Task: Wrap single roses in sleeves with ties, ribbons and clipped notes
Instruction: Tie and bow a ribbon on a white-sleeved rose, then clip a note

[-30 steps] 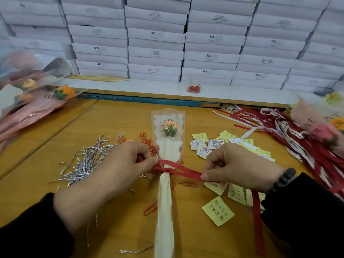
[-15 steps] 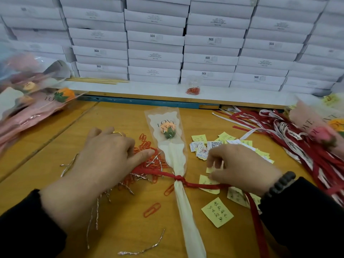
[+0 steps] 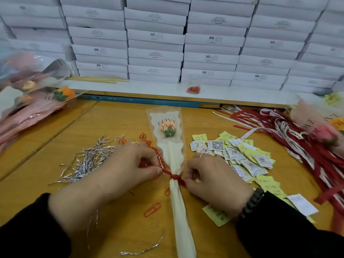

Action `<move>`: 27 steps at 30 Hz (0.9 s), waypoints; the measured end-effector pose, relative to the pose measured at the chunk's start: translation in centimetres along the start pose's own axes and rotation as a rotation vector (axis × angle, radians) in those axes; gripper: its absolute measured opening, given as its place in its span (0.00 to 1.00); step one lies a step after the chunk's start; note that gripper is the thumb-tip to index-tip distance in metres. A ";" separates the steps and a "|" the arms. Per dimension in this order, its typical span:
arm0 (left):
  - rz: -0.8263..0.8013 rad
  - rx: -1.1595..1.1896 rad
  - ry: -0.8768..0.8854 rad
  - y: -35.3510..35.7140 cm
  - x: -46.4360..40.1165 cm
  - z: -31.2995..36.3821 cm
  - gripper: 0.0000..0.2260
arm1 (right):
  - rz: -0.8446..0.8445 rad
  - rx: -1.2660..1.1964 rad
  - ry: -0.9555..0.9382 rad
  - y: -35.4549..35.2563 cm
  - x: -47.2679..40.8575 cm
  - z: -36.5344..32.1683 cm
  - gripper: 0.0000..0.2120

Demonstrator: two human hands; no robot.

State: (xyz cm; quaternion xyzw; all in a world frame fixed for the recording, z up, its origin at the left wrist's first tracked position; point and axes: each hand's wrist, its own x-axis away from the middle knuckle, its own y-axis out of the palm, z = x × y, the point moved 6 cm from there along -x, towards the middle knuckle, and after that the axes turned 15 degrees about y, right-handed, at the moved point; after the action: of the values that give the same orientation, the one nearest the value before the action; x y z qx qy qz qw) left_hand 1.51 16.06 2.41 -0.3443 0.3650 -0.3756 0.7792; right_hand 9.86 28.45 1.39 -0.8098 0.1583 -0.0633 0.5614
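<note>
Centre of the frame, the cream paper sleeve with its small orange rose (image 3: 168, 127) lies lengthwise on the yellow wooden table (image 3: 119, 118), cinched by a knotted red ribbon (image 3: 175, 177). The left hand (image 3: 128, 164) pinches the ribbon's left end with curled fingers; the right hand (image 3: 214, 175) pinches the right end just beside the knot. Silver wire ties (image 3: 89, 159) lie heaped at mid-left, yellow and printed note slips (image 3: 240, 155) at mid-right, loose red ribbons (image 3: 297, 138) at far right.
</note>
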 end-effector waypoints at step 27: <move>0.519 0.092 0.017 -0.3 0.3 0.3 0.14 | -0.099 -0.511 0.099 0.8 -0.1 -0.7 0.11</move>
State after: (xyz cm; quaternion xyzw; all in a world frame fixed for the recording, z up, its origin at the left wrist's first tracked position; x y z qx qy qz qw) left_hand 1.74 15.79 2.67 -0.2004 0.4300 -0.1822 0.8612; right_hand 9.46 27.58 0.92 -0.9280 0.1567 -0.0884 0.3263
